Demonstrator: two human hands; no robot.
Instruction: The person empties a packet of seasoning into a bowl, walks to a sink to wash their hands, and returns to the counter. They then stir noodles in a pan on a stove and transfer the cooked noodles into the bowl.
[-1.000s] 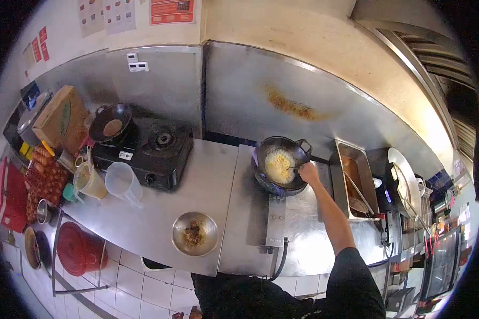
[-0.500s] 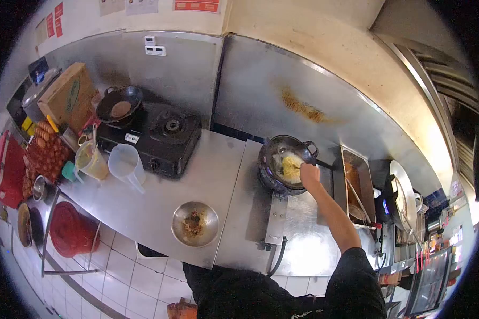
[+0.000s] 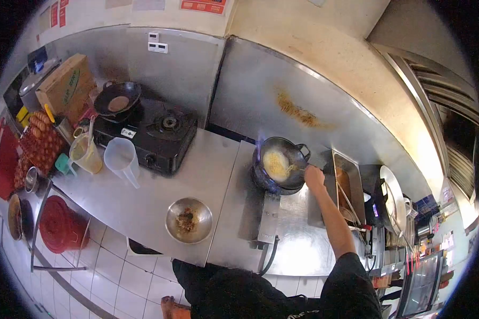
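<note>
Food (image 3: 275,162) in the wok (image 3: 297,155) is yellow and cooking over blue fire (image 3: 259,143). Right hand (image 3: 314,175) grips the stirring tool (image 3: 299,169). None is in the near bowl (image 3: 172,226) yet.

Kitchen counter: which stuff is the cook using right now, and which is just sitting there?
In use: right hand, stirring tool, wok, yellow food.
Just sitting: metal bowl, clear jug, black stove, small wok, eggs, red bucket.
</note>
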